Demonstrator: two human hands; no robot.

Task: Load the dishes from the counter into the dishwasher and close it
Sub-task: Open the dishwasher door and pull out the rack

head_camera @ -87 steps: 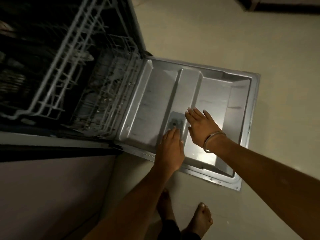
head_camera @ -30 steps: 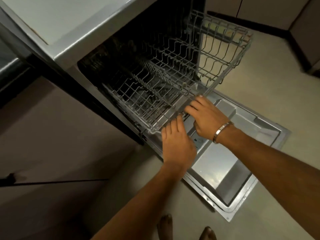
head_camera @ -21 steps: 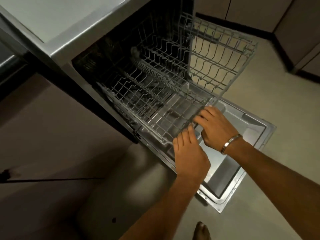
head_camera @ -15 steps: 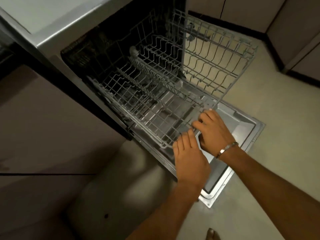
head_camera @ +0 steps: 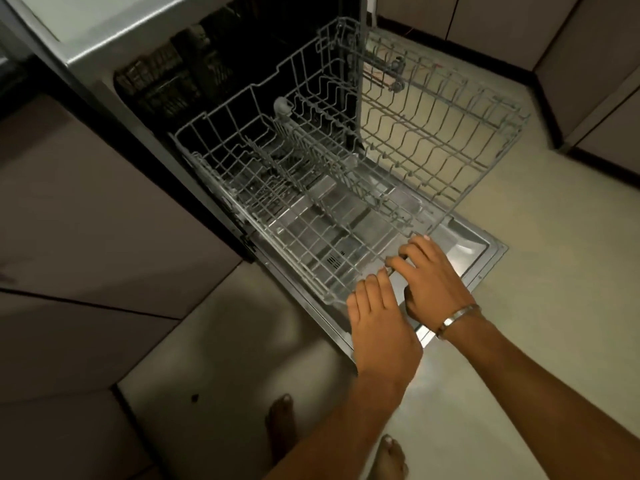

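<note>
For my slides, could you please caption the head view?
Both hands, left hand and right hand, grip the front rim of the empty lower rack above the open dishwasher door.

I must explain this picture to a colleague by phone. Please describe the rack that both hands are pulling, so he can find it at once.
Start at the open dishwasher, whose door lies flat above the floor. The lower rack is the empty grey wire basket drawn out over that door. Both the left hand and right hand grip its front rim.
</note>
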